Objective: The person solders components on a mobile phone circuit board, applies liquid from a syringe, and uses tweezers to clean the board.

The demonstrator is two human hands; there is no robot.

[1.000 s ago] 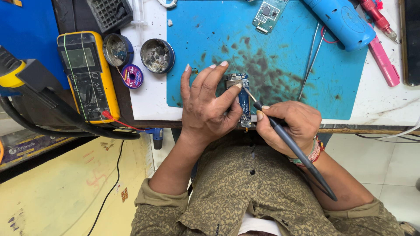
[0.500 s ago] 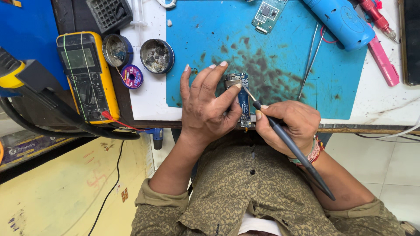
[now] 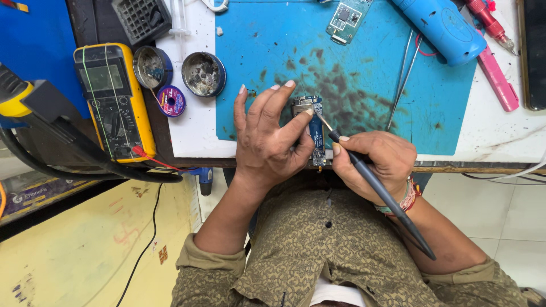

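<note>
My left hand [image 3: 267, 139] pins a narrow blue circuit board [image 3: 316, 133] against the front edge of a stained blue work mat [image 3: 352, 85], index fingertip on the board's upper end. My right hand [image 3: 372, 162] grips a dark soldering iron [image 3: 381, 193] like a pen. Its thin metal tip touches the top of the board beside my left fingertip. The iron's handle runs back down to the right, over my wrist. Most of the board's left side is hidden under my fingers.
A yellow multimeter [image 3: 114, 99] lies at the left with a red lead. Two round tins [image 3: 203, 74] and a small purple reel [image 3: 170, 102] sit beside it. A second green board [image 3: 346, 20], tweezers [image 3: 401, 79], a blue hot-air tool [image 3: 441, 28] and a pink tool [image 3: 497, 77] lie farther back.
Both hands stay put on the board. The iron's tip stays at the board's upper end, with only slight shifts.
</note>
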